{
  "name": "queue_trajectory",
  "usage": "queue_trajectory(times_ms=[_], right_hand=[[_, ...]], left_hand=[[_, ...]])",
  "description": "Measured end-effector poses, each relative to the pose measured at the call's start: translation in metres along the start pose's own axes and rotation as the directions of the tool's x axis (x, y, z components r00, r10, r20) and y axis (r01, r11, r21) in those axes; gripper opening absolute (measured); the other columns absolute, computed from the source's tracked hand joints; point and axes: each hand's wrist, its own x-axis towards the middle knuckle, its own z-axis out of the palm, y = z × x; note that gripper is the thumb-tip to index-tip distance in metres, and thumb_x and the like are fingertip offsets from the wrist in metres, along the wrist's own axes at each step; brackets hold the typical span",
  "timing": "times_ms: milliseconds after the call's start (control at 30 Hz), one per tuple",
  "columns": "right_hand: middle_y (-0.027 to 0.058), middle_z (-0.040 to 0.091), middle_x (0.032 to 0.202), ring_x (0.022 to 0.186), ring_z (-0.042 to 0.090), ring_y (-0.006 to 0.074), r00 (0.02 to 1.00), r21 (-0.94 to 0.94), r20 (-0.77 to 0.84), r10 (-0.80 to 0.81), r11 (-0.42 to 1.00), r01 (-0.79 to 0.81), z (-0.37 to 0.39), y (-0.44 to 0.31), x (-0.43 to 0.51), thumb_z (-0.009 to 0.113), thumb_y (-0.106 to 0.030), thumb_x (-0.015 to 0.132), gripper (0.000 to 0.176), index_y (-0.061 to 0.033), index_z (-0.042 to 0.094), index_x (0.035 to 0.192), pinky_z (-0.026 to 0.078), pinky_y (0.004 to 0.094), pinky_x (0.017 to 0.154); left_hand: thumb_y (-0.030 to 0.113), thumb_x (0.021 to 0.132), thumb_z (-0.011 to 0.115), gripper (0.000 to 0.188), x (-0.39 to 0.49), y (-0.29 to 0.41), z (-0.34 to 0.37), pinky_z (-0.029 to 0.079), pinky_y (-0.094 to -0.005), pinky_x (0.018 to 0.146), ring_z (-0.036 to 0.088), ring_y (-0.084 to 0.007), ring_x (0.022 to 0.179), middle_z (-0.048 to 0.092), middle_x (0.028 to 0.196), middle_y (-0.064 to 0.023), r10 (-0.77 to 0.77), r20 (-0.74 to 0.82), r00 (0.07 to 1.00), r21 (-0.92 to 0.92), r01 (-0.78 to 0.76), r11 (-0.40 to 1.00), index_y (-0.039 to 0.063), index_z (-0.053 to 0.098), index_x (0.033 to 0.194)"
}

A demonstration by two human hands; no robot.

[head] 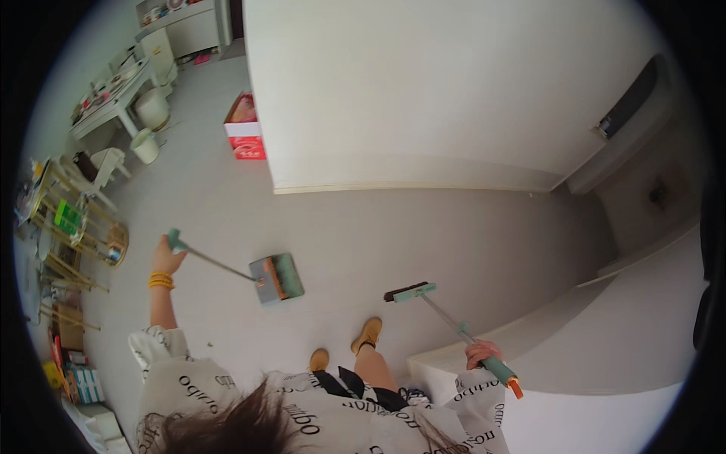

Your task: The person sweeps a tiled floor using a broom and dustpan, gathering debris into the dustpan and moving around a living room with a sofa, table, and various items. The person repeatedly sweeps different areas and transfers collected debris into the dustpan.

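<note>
My left hand (166,258) grips the green top of a long-handled dustpan (262,282), held out to the left. The dustpan has a grey back, an orange strip and a green scoop, which faces right. My right hand (482,353) is closed around the green grip of a broom (417,292) with a grey pole and an orange end. Its pale green head with dark bristles points away from me, to the right of the dustpan. Whether the bristles touch the floor I cannot tell. Between the two tools, nearer to me, are my tan boots (367,335).
A white wall (414,164) juts out ahead, with a red and white carton (245,133) by its corner. Along the left stand a gold-framed rack (74,221), a white chair (105,164), a bin (145,146) and a white table (113,102). A white wall edge (510,340) lies right.
</note>
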Motion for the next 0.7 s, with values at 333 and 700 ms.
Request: queue_trajectory(times_ms=[333,700], right_hand=[[0.0003,0.044,0.063,0.058,0.047,0.0084,0.825,0.168,0.444,-0.348,0.937,0.305,0.047,-0.165,0.002,0.055,0.002,0.06,0.011,-0.0049,0.048,0.067,0.046,0.02,0.053],[-0.0002,0.037,0.055,0.049,0.038,0.0069,0.989,-0.571,-0.098,-0.114,0.82,0.038,0.132,-0.364,0.047,0.048,-0.007,0.069,0.018,-0.0082,0.033,0.058,0.037,0.0193,0.044]], left_hand=[[0.031,0.057,0.068,0.071,0.036,0.107,0.007,0.04,-0.0345,0.081,0.047,-0.0317,0.098,0.048,0.107,-0.0195,-0.314,-0.255,0.915,0.182,0.364,0.913,0.0,0.038,0.113],[0.03,0.059,0.067,0.068,0.021,0.129,-0.01,0.039,-0.0353,0.08,0.048,-0.0303,0.097,0.049,0.106,-0.0185,-0.4,-0.249,0.882,-0.069,0.396,0.916,0.001,0.038,0.113]])
